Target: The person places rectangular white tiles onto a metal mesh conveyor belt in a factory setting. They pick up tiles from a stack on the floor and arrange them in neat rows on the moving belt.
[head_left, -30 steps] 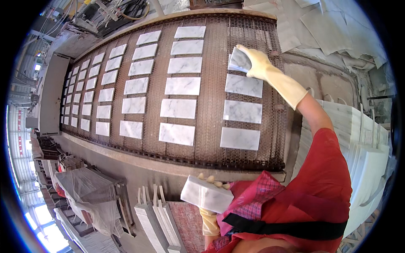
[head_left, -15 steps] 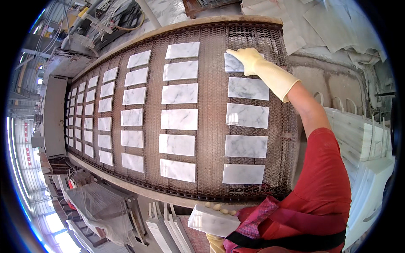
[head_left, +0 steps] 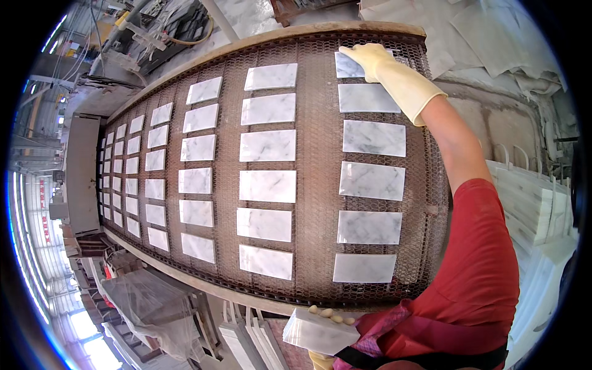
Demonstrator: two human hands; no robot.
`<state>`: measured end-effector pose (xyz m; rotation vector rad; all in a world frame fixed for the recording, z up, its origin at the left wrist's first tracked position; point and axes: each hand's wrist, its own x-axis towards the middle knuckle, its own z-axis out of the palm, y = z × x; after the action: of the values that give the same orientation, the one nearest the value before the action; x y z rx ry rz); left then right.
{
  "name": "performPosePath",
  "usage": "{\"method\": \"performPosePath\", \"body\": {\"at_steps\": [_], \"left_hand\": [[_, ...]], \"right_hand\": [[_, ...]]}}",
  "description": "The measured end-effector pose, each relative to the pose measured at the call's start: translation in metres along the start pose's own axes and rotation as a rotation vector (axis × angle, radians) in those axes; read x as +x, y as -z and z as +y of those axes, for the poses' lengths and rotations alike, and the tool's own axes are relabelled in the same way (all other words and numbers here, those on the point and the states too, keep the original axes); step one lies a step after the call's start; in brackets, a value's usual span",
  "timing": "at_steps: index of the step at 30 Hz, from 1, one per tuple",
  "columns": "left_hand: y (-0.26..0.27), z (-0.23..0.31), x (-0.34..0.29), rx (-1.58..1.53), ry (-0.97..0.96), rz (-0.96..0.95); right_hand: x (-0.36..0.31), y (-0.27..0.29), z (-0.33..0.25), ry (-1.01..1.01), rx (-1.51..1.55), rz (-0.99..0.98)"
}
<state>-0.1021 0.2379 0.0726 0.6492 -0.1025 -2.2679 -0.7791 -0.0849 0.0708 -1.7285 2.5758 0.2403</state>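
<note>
A white, grey-veined marble tile (head_left: 349, 66) is under my right hand (head_left: 370, 60), in a cream rubber glove. The fingers grip its far part, at the far end of the nearest row, and partly hide it; I cannot see whether it touches the mesh fully. Down by my body, my left hand (head_left: 332, 315) clasps a stack of marble tiles (head_left: 314, 332), gloved fingertips curled over the top edge. Beside the right hand's tile lies another marble tile (head_left: 364, 98), partly covered by the glove cuff. Several more tiles (head_left: 374, 139) continue that row toward me.
The wire mesh conveyor (head_left: 317, 203) carries rows of tiles toward a grey machine housing (head_left: 83, 172) on the left. Wooden rails (head_left: 271, 37) edge it. White slabs (head_left: 524, 203) stand at right; a plastic-wrapped load (head_left: 151, 308) and upright slabs (head_left: 243, 345) sit at lower left.
My right hand has moved toward the far rail with its tile, and the tile on the near side now shows. The stack stays in my left hand. The whole view has shifted slightly.
</note>
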Motion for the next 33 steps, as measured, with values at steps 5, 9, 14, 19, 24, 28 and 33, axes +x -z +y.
{"method": "performPosePath", "body": {"at_steps": [5,9,14,19,24,28,33], "left_hand": [[0.005,-0.002,-0.004,0.041,-0.02,0.003],[0.043,0.006,-0.008,-0.064,0.074,-0.049],[0.008,-0.001,-0.001,-0.113,0.008,-0.077],[0.006,-0.002,-0.007,-0.099,0.009,-0.054],[0.015,-0.006,-0.006,0.002,-0.068,0.027],[0.003,0.0,0.004,0.069,-0.084,0.058],[0.006,0.011,0.007,0.194,-0.147,0.048]], "right_hand": [[-0.011,-0.001,-0.007,0.05,0.009,0.071],[-0.036,-0.015,0.01,0.049,0.18,0.276],[-0.113,-0.039,0.006,0.083,0.378,0.406],[-0.211,-0.034,-0.048,0.169,0.555,0.437],[-0.333,0.012,-0.138,0.318,0.914,0.197],[-0.427,0.025,-0.207,0.548,1.297,-0.28],[-0.488,0.061,-0.268,0.659,1.413,-0.465]]}}
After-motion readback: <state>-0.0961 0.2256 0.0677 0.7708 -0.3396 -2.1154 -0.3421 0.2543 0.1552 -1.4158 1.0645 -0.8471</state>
